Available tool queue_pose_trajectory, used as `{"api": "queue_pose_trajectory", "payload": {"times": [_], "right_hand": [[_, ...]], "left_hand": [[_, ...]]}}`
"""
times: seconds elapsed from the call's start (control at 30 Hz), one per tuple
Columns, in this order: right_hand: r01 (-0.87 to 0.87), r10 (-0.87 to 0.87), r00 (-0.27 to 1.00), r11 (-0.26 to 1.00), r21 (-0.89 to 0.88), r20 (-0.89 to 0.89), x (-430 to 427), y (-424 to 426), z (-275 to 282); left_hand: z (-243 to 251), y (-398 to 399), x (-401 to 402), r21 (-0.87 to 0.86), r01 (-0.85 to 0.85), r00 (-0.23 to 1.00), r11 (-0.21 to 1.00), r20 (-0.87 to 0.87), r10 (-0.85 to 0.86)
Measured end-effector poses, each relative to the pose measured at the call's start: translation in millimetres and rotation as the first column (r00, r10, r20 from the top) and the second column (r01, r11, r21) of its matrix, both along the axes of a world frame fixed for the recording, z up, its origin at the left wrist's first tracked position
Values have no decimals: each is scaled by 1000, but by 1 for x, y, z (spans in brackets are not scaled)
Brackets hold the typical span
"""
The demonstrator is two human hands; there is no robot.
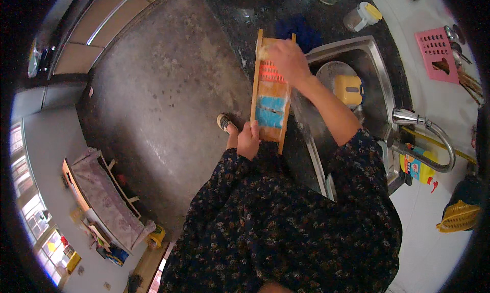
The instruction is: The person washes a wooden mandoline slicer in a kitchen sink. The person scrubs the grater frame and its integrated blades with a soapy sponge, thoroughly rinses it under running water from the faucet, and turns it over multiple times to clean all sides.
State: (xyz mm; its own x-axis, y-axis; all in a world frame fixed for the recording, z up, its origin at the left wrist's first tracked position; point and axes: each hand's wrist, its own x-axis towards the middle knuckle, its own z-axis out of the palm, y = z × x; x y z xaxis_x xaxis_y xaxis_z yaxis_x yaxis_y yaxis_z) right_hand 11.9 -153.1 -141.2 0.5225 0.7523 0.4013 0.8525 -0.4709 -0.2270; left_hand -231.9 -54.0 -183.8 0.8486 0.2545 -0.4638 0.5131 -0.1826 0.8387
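A wooden mandoline grater (272, 88) slants along the counter's front edge beside the sink. Its frame holds an orange-red grating plate (270, 71) and a light blue slicing plate (270, 111) with a slit across it. My left hand (249, 139) grips the wooden side rail at the near end, thumb on top. At the far end, above the grating plate, my right hand (287, 61) is curled and slightly blurred. Under its fingers shows a pale yellowish piece (264, 52), mostly hidden, so its kind is unclear.
Right of the grater is a steel sink (377, 59) holding a yellow container (348, 90) and a round lid or plate (331, 69). A faucet (409, 118) reaches over it. Farther off stands a yellow-lidded pitcher (360, 19). A yellow detergent bottle (419, 165) is by the wall.
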Motion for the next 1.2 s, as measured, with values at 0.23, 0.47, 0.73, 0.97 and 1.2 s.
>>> {"api": "queue_pose_trajectory", "payload": {"times": [0.23, 0.47, 0.73, 0.97, 1.2], "right_hand": [[-94, 118, 985, 980, 178, -128, -43, -4, -26], [488, -378, 604, 872, -49, -702, 4, 5, -16], [-29, 48, 981, 995, 99, -187, -38, -10, -13], [539, -532, 828, 842, -7, -175, 1, 8, -5], [345, -342, 938, 931, 117, -51, -67, 21, -33]], "left_hand": [[-5, 0, -5, 26, -34, 999, 999, 8, 33], [7, -7, 5, -53, -7, 1000, 999, -7, 7], [-69, 11, -27, 382, 106, 949, 918, 236, -208], [-45, 12, -19, 423, 85, 938, 902, 273, -216], [-42, 8, -21, 323, 60, 978, 945, 169, -120]]}}
